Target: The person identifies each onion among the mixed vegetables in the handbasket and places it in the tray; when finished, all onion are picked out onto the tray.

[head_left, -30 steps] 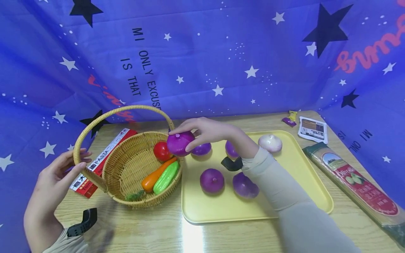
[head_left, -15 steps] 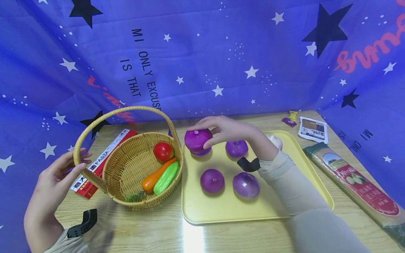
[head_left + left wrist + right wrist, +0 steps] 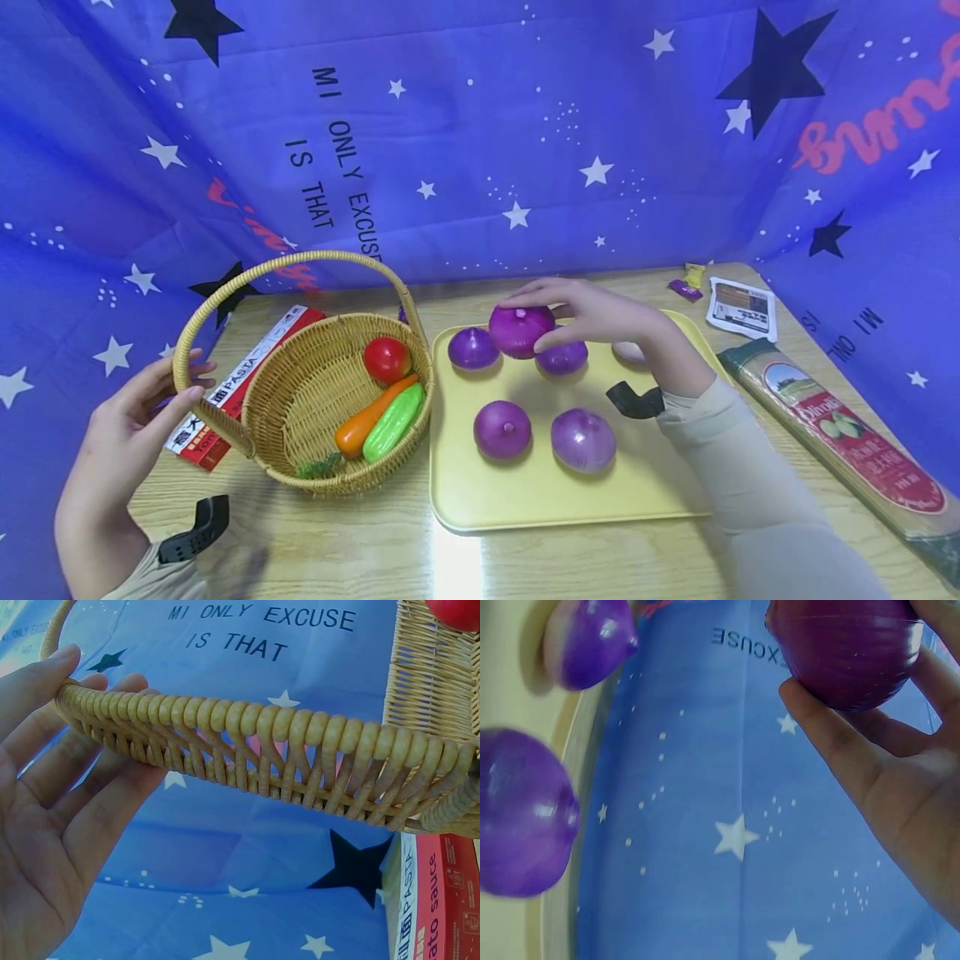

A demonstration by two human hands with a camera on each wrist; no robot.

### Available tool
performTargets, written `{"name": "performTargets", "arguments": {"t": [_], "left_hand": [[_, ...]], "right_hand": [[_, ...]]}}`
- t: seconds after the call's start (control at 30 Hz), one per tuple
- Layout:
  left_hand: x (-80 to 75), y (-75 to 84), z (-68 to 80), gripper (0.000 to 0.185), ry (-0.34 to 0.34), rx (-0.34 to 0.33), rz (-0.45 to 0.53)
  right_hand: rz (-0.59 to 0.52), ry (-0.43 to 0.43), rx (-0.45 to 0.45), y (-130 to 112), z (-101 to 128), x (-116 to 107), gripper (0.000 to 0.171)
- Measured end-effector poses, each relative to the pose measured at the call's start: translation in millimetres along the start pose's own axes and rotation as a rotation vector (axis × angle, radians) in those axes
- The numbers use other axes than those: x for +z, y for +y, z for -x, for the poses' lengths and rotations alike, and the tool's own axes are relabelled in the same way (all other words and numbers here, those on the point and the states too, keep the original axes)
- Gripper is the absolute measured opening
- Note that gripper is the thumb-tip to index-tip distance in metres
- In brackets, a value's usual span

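Observation:
My right hand [image 3: 592, 315] grips a purple onion [image 3: 521, 333] between thumb and fingers, raised over the back of the yellow tray [image 3: 645, 500]. In the right wrist view the same onion [image 3: 845, 649] fills the upper right. More purple onions lie on the tray, among them a paler one [image 3: 583, 440] at the front and one [image 3: 473, 348] at the back left. Behind my right wrist a white onion [image 3: 628, 352] is partly hidden. My left hand [image 3: 112, 446] holds the wicker basket's handle [image 3: 247, 724], thumb on one side and fingers behind it.
Inside the basket [image 3: 300, 400] lie a tomato [image 3: 387, 360], a carrot [image 3: 375, 417] and a green vegetable [image 3: 394, 423]. A pasta box [image 3: 206, 446] sits behind the basket. On the right are a long pasta packet [image 3: 847, 425], a white packet [image 3: 741, 307] and small wrapped candies [image 3: 686, 289].
My right hand has carried the onion rightward, from the basket's right rim to over the tray's back row, uncovering the back-left onion. The left hand and basket have stayed put.

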State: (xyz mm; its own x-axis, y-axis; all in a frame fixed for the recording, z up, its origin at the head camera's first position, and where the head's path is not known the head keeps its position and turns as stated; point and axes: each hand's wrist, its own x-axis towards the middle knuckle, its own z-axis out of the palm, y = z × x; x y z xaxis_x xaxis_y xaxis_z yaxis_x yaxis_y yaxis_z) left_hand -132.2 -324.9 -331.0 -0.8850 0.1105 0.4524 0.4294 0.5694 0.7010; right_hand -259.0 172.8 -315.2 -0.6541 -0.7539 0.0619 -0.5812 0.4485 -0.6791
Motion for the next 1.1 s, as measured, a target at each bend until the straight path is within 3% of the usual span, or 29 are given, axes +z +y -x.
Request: {"name": "performTargets", "arguments": {"t": [0.37,0.6,0.77,0.9,1.1], "left_hand": [[0.5,-0.4,0.0,0.038,0.001,-0.018,0.056],[1.2,1.6,-0.7,0.037,0.010,-0.032,-0.007],[0.8,0.8,-0.2,0.038,0.008,-0.029,0.022],[1.1,0.0,0.2,0.038,0.006,-0.022,0.017],[1.6,-0.4,0.2,0.039,0.006,-0.016,-0.012]], "right_hand": [[0.012,0.027,0.020,20,34,-6,0.059],[0.124,0.098,0.037,29,54,-8,0.060],[0.182,0.130,0.072,37,69,-10,0.061],[0.091,0.128,0.113,38,83,-13,0.059],[0.036,0.147,0.138,37,103,-18,0.059]]}}
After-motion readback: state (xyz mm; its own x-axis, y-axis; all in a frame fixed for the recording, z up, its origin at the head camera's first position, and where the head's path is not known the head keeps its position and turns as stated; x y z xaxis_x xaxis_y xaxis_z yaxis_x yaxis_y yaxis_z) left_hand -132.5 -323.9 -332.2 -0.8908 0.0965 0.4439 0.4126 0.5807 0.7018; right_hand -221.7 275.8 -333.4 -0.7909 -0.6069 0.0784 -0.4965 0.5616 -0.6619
